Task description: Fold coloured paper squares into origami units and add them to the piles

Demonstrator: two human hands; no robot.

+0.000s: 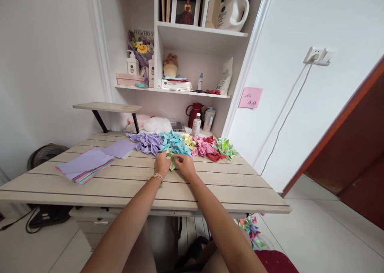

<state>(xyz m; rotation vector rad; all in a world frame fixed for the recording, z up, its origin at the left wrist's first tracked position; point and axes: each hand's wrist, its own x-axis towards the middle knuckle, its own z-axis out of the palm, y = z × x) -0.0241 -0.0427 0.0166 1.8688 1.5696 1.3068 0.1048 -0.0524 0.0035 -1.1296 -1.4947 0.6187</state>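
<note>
Between my two hands, just above the wooden desk (126, 185), is a light green folded paper piece (172, 164). My left hand (162, 163) is closed on its left side, and a bracelet circles that wrist. My right hand (185, 165) pinches the paper's right edge with its fingertips. Right behind the hands lies a row of folded paper pieces: purple ones (149, 143), blue ones (177, 143), yellow ones (188, 140), pink ones (204, 146), red ones (216, 157) and green ones (226, 148).
Stacks of coloured paper sheets (87, 164) lie at the left of the desk, below a small raised shelf (108, 107). A bottle (196, 125) and a red jug (195, 114) stand at the back. More folded pieces (253, 231) sit low at the right, near the floor.
</note>
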